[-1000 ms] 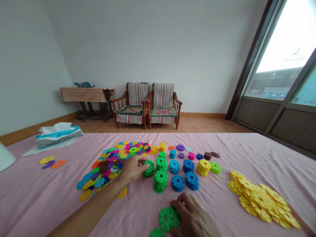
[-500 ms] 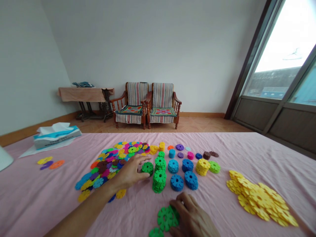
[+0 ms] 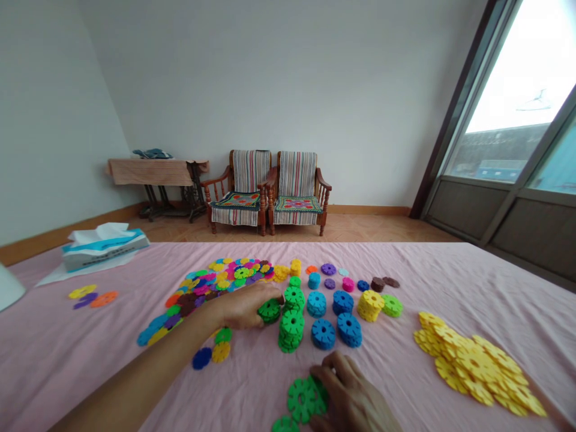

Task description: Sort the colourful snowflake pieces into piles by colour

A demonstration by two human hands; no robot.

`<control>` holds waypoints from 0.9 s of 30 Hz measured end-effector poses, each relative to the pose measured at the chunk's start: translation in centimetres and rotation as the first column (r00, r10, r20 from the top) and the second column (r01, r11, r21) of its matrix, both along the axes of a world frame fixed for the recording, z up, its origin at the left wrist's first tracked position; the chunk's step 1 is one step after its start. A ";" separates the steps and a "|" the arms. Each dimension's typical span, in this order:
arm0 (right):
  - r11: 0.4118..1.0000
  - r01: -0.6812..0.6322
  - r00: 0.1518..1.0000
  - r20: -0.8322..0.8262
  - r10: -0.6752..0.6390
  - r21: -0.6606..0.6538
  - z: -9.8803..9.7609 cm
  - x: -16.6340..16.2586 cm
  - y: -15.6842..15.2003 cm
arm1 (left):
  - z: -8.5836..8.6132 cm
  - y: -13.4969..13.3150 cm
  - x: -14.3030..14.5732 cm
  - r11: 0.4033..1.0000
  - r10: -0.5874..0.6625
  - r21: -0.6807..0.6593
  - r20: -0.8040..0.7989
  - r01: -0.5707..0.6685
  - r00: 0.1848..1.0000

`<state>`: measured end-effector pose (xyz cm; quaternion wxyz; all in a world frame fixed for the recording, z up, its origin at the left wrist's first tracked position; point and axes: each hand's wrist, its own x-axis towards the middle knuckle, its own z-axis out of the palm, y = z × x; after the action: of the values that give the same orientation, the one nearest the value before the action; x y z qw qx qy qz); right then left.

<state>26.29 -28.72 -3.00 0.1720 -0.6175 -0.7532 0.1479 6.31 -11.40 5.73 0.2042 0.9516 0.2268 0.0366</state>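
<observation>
My left hand reaches across the pink cloth and curls round a short stack of dark green flower-shaped discs. That stack stands beside taller green stacks and blue stacks. My right hand rests near the bottom edge, fingers bent onto loose green discs. A mixed pile of many-coloured discs lies just behind my left hand.
A heap of yellow discs lies at the right. A yellow stack and small single stacks sit behind the blue ones. A tissue box and three loose discs are at the far left. Two wooden chairs stand beyond.
My left hand has closed round the dark green stack and shifted slightly toward me. A green, a yellow and a blue disc now show beneath my forearm. My right hand has stayed put.
</observation>
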 end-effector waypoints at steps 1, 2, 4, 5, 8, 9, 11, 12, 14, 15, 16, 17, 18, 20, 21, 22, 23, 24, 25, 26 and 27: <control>1.000 -0.004 1.000 0.004 0.004 0.001 0.0 0.0 0.0 | 0.1 0.1 0.1 1.000 -0.003 -0.003 -0.002 0.003 1.000; 1.000 -0.007 1.000 0.009 0.007 0.002 0.0 0.0 0.0 | 0.1 0.2 0.1 1.000 -0.003 -0.006 -0.004 0.003 1.000; 1.000 -0.009 1.000 0.020 0.009 0.002 0.0 0.1 0.0 | 0.1 0.4 0.2 1.000 -0.001 -0.013 -0.008 0.000 1.000; 1.000 -0.009 1.000 0.025 0.009 0.002 0.0 0.0 0.0 | 0.1 0.5 0.2 1.000 0.001 -0.018 -0.010 -0.001 1.000; 1.000 -0.010 0.999 0.032 0.010 -0.003 0.2 0.0 0.0 | -0.2 0.8 0.2 0.999 0.013 -0.032 -0.009 -0.013 1.000; 1.000 -0.007 0.999 0.034 0.007 -0.009 0.2 -0.1 0.0 | -0.3 0.9 0.1 0.999 0.020 -0.036 -0.008 -0.020 1.000; 1.000 0.001 0.999 0.035 -0.001 -0.024 0.3 -0.2 0.0 | -0.5 1.1 -0.2 0.998 0.035 -0.044 -0.007 -0.036 0.999; 1.000 0.005 0.999 0.035 -0.004 -0.030 0.4 -0.2 0.0 | -0.5 1.2 -0.3 0.998 0.042 -0.048 -0.006 -0.042 0.999; 0.999 0.005 0.999 0.033 -0.004 -0.038 0.4 -0.2 0.0 | -0.5 1.2 -0.5 0.997 0.050 -0.053 -0.004 -0.050 0.999; 0.999 0.003 1.000 0.030 -0.002 -0.039 0.4 -0.2 0.0 | -0.5 1.2 -0.6 0.997 0.053 -0.055 -0.004 -0.053 0.999; 0.999 0.001 1.000 0.027 0.000 -0.040 0.4 -0.2 0.0 | -0.5 1.2 -0.6 0.997 0.056 -0.055 -0.004 -0.056 0.998; 0.999 -0.002 1.000 0.024 0.003 -0.041 0.4 -0.2 0.0 | -0.4 1.1 -0.6 0.997 0.061 -0.053 -0.006 -0.061 0.998; 0.999 -0.004 1.000 0.022 0.005 -0.043 0.4 -0.2 0.0 | -0.4 1.0 -0.5 0.996 0.066 -0.051 -0.010 -0.067 0.998; 0.999 -0.006 1.000 0.020 0.007 -0.051 0.5 -0.1 0.0 | -0.3 0.9 -0.3 0.996 0.081 -0.045 -0.021 -0.081 0.997; 0.998 -0.007 1.000 0.021 0.009 -0.056 0.6 -0.1 0.0 | -0.3 0.8 -0.3 0.995 0.089 -0.041 -0.027 -0.090 0.996; 0.998 -0.008 1.000 0.023 0.009 -0.060 0.7 -0.1 0.0 | -0.4 0.8 -0.2 0.995 0.096 -0.038 -0.031 -0.097 0.995; 0.998 -0.006 1.000 0.024 0.007 -0.061 0.7 -0.1 0.0 | -0.3 0.8 -0.3 0.994 0.103 -0.036 -0.035 -0.104 0.994; 0.998 -0.004 1.000 0.024 0.005 -0.060 0.8 -0.1 0.0 | -0.3 0.7 -0.4 0.993 0.108 -0.034 -0.036 -0.110 0.993; 0.998 -0.001 1.000 0.021 0.002 -0.057 0.8 -0.1 0.0 | -0.2 0.6 -0.5 0.993 0.112 -0.032 -0.035 -0.113 0.993; 0.998 0.004 1.000 0.014 -0.003 -0.056 0.8 -0.2 0.0 | -0.1 0.4 -0.8 0.992 0.126 -0.027 -0.032 -0.127 0.992; 0.998 0.009 1.000 0.001 -0.009 -0.055 0.8 -0.2 -0.1 | 0.1 0.2 -1.0 0.988 0.151 -0.017 -0.027 -0.152 0.988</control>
<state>26.13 -28.78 -2.17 0.1553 -0.6254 -0.7461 0.1674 5.29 -11.25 5.79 0.2069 0.9301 0.3013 0.0378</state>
